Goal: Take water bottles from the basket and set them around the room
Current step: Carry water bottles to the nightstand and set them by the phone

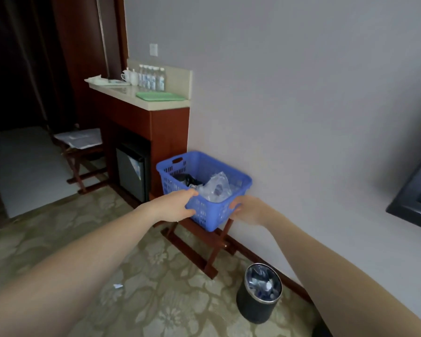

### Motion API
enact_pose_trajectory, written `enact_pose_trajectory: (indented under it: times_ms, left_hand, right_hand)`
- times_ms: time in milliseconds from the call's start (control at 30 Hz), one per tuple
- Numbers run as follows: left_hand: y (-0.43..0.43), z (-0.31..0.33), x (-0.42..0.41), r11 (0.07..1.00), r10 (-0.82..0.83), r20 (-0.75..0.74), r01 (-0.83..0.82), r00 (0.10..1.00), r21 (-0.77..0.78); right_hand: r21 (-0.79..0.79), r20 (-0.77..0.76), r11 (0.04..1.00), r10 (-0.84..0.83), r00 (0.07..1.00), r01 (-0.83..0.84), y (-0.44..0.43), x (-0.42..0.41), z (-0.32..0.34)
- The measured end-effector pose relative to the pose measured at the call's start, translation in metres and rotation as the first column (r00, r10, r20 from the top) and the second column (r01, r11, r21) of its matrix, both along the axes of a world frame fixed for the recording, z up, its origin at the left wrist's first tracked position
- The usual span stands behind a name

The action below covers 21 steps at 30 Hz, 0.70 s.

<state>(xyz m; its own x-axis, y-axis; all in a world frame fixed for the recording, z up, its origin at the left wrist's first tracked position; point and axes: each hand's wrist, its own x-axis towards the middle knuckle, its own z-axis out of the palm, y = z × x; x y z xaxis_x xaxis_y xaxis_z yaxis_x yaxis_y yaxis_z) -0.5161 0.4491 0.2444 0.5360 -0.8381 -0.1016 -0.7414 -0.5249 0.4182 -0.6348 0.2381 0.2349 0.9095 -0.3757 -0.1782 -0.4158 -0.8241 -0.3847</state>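
Observation:
A blue plastic basket point(238, 177) sits on a wooden folding stand point(206, 254) against the grey wall. Inside it lie clear plastic wrapping or bottles point(216, 186) and a dark object; I cannot tell them apart. My left hand point(176, 205) grips the basket's near left rim, thumb over the edge. My right hand point(246, 210) holds the near right corner from below and outside. Several water bottles point(152, 79) stand in a row on the counter at the back.
A wooden cabinet with a stone counter point(141, 99) holds a green tray point(159, 96), cups and a minibar below. A black waste bin point(259, 295) stands on the patterned carpet near the wall. A second folding stand point(79, 142) is at left. A dark screen point(416, 198) is at right.

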Motion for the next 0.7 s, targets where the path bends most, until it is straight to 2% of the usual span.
enact_pose_trajectory:
  times_ms: [267, 700]
  left_hand:
    - [-0.036, -0.021, 0.114, 0.996, 0.093, -0.038, -0.093, 0.995, 0.01]
    - [-0.121, -0.012, 0.348, 0.988, -0.068, -0.029, 0.071, 0.997, 0.135]
  right_hand:
    - [0.086, -0.002, 0.996, 0.012, 1.0, -0.012, -0.042, 0.104, -0.018]
    - [0.087, -0.008, 0.992, -0.088, 0.996, 0.089, -0.096, 0.313, -0.013]
